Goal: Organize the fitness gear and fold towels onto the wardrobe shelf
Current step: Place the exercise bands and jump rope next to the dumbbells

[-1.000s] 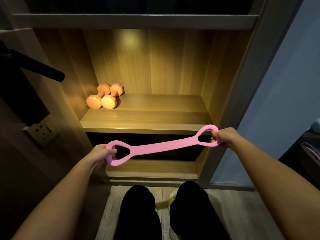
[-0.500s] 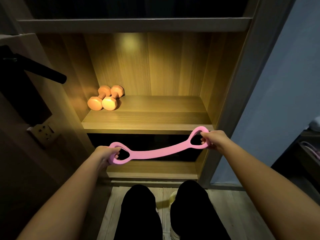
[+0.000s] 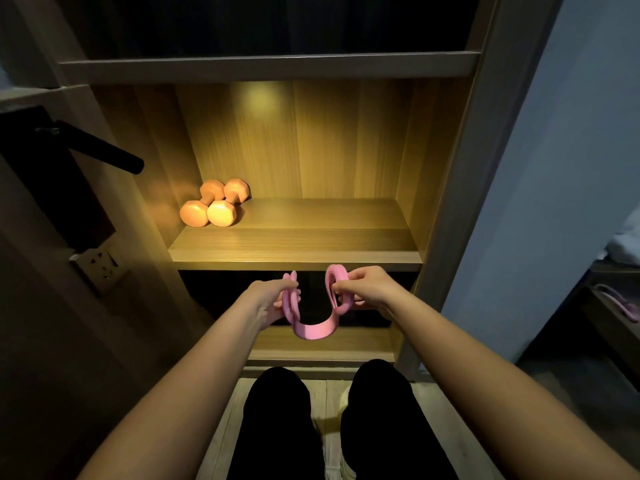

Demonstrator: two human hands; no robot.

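Observation:
A pink resistance band (image 3: 313, 330) with a loop at each end hangs in a U between my hands, in front of the lit wardrobe shelf (image 3: 294, 251). My left hand (image 3: 268, 299) grips the left loop and my right hand (image 3: 369, 289) grips the right loop, the two loops close together and upright. Two orange dumbbells (image 3: 214, 206) lie side by side at the shelf's back left corner. No towel shows on the shelf.
A black handle (image 3: 100, 150) sticks out from the dark panel on the left, above a wall socket (image 3: 100, 266). A low dark table (image 3: 613, 306) with a pink item and white cloth (image 3: 627, 245) stands at the right. My legs (image 3: 329, 427) are below.
My hands have come together from wide apart. The band, stretched straight before, now sags in a U with its two loops nearly meeting.

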